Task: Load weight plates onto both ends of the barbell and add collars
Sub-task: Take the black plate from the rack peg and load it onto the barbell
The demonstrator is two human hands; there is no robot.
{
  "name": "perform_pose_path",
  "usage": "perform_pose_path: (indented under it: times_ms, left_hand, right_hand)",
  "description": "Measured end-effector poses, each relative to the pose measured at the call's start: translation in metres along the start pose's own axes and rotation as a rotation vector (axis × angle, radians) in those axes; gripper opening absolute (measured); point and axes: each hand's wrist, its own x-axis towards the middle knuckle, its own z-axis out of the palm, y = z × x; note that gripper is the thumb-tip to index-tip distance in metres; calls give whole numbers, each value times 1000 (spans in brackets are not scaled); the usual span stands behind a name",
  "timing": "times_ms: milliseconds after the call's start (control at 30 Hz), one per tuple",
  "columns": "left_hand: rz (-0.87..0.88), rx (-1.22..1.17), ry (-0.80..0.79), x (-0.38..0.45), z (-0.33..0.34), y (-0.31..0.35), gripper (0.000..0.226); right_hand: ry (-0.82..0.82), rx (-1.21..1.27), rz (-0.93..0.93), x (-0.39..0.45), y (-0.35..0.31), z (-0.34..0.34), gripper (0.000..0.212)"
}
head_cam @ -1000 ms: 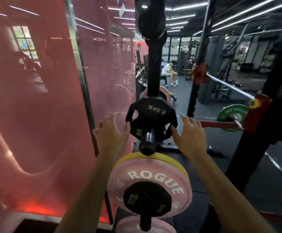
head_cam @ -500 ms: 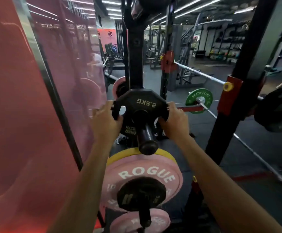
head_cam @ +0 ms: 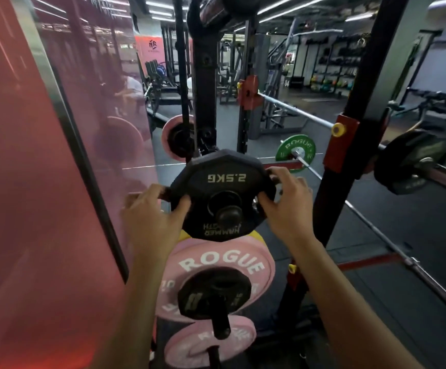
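Note:
A black 2.5 kg plate hangs on a storage peg of the rack, its lettering upside down; the peg's end shows through its centre hole. My left hand grips its left edge and my right hand grips its right edge. To the right, the barbell rests in the rack with a black plate on its near end. I see no collars.
Below hang a pink Rogue plate with a small black plate in front, and another pink plate. A red glass wall stands at left. The rack upright is at right; a green-plated bar lies beyond.
Both hands went from hovering open beside the 2.5 kg plate to gripping its edges. The plate has slid outward along the peg toward me.

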Motion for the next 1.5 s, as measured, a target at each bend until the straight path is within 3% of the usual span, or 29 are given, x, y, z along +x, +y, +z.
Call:
perform_pose_path:
  times_ms: [233, 633, 1000, 1233, 1500]
  left_hand:
    - [62, 37, 106, -61, -49, 33, 30]
    - [171, -151, -85, -213, -73, 176, 35]
    - [320, -403, -414, -306, 7, 331, 41]
    - [301, -486, -493, -350, 77, 391, 33]
    - [210, -570, -569, -341, 178, 433, 37]
  right_hand:
    - [57, -62, -69, -70, -6, -68, 39]
    - [160, -240, 120, -201, 33, -287, 44]
    - [438, -435, 383, -274, 112, -447, 44]
    - [437, -507, 463, -282, 186, -499, 47]
    - [408, -501, 449, -223, 269, -513, 50]
